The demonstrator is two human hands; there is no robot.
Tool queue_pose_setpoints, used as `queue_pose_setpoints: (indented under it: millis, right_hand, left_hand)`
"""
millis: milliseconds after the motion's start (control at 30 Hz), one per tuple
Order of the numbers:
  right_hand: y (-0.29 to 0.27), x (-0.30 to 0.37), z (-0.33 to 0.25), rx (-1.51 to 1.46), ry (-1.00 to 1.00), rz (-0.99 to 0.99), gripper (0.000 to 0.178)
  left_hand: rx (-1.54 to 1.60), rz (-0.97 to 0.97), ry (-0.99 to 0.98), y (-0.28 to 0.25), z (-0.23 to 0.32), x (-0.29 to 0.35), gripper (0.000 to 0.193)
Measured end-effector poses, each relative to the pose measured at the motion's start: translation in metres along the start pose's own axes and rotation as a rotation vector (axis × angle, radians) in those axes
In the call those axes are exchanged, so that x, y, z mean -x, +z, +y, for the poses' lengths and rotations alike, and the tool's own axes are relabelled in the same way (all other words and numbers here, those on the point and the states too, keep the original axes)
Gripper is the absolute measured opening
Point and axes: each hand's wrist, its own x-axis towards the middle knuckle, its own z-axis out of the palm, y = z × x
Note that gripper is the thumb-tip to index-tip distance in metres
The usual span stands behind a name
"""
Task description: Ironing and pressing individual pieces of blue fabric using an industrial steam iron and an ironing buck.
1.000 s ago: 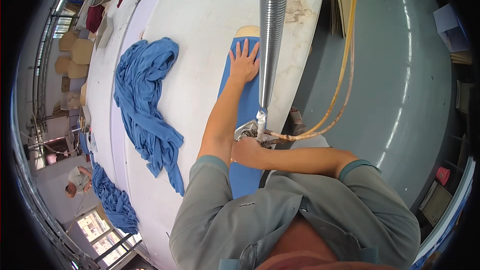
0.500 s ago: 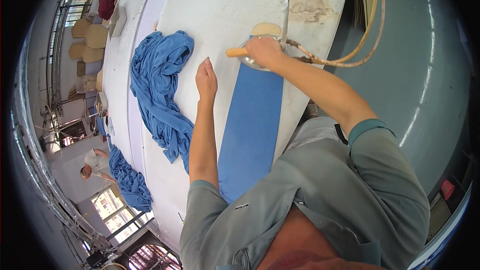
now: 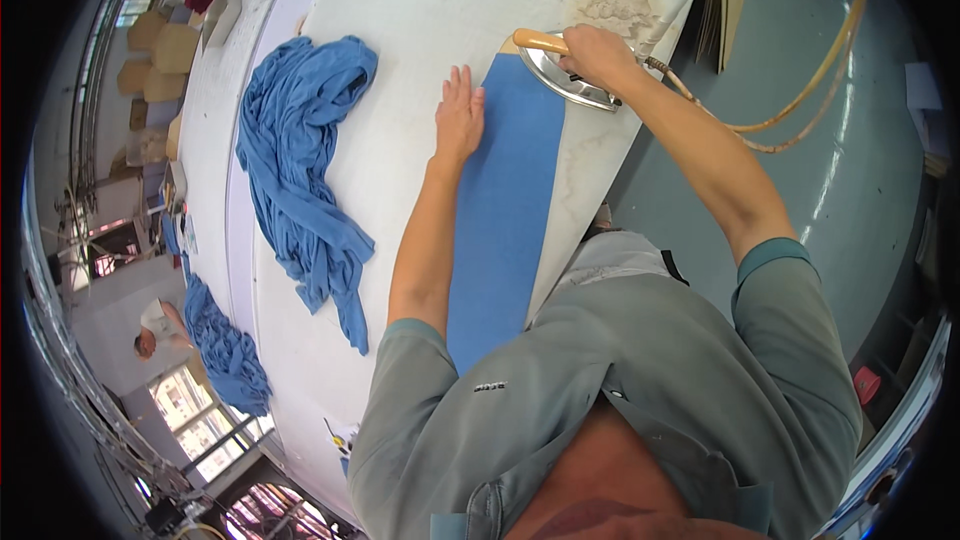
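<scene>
My right hand [image 3: 598,57] is wrapped around the wooden handle of a shiny steam iron [image 3: 560,78]. The iron is over the far right edge of a smooth blue fabric piece [image 3: 512,195], which lies lengthwise on the table and shows a tan board tip [image 3: 508,44] at its far end. Whether its sole touches the cloth cannot be told. At the fabric's left edge, my left hand [image 3: 460,120] lies flat with fingers stretched out, holding nothing. A crumpled heap of blue cloth [image 3: 300,155] rests to the left of that hand.
The white table [image 3: 400,0] has a brown stained patch [image 3: 615,2] at its far right. Hoses [image 3: 800,120] run from the iron out over the grey floor [image 3: 720,200]. Another blue cloth pile [image 3: 222,350] lies farther left, near a person [image 3: 160,325].
My right hand has moved the iron to the right and turned it, from across the fabric's far end to its right edge. My left hand has come rightward onto the fabric's left edge.
</scene>
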Motion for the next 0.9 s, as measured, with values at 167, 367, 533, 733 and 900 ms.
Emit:
queue_pose_setpoints:
  millis: [167, 367, 533, 733, 900]
  right_hand:
    - [0.013, -0.004, -0.041, -0.03, -0.184, -0.036, 0.025]
    - [0.049, 0.019, -0.152, 0.06, -0.484, -0.161, 0.023]
    - [0.097, 0.069, -0.256, 0.179, -0.756, -0.273, 0.022]
    - [0.148, 0.166, -0.369, 0.215, -0.989, -0.48, 0.02]
    - [0.176, 0.248, -0.355, 0.231, -1.18, -0.403, 0.019]
  left_hand:
    - [0.179, 0.27, -0.208, -0.062, -0.041, 0.109, 0.047]
    - [0.172, 0.581, -0.767, -0.1, -0.036, 0.336, 0.044]
    - [0.068, 0.845, -1.093, -0.071, 0.01, 0.499, 0.042]
    - [0.114, 0.973, -1.362, -0.024, 0.067, 0.592, 0.039]
    - [0.15, 0.956, -1.31, -0.014, 0.067, 0.608, 0.036]
